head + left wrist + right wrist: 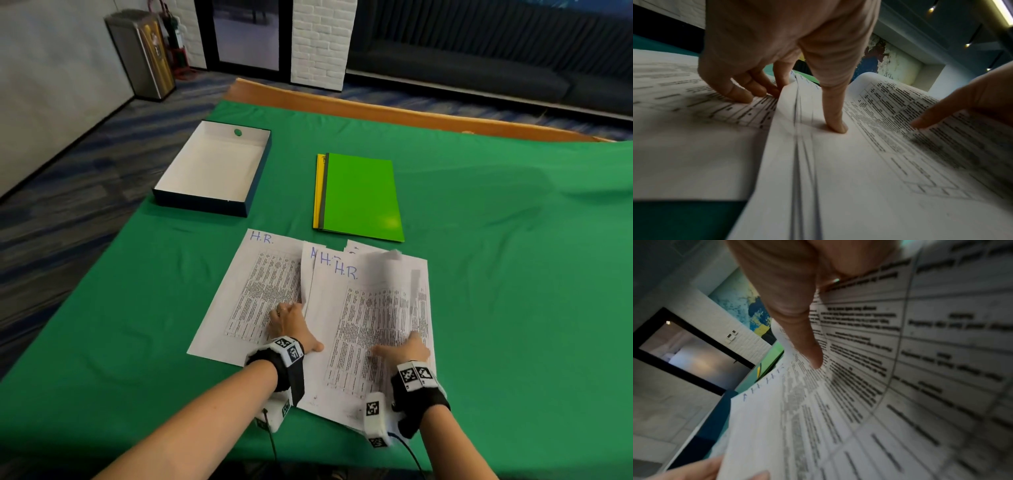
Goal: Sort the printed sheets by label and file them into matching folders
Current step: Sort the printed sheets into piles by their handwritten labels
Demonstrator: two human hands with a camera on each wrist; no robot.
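Observation:
A fanned stack of printed sheets (363, 318), labelled H.R. in blue, lies on the green cloth near me. One more H.R. sheet (250, 284) lies flat to its left. My left hand (291, 325) holds the stack's raised left edge: the thumb (835, 125) presses on top and the curled fingers (744, 95) rest their tips on the single sheet. My right hand (404, 349) pinches the top sheet (931, 353), whose right side curls up and is blurred; its thumb (815, 360) lies on the print. Behind the sheets lies a pile of folders (359, 197), green over grey and yellow.
An open dark-blue box (212, 168) with a white inside stands at the far left of the green-covered table (513, 257). The table's wooden far edge (376, 109) shows beyond the cloth. Floor, a metal bin (140, 54) and a dark bench lie behind.

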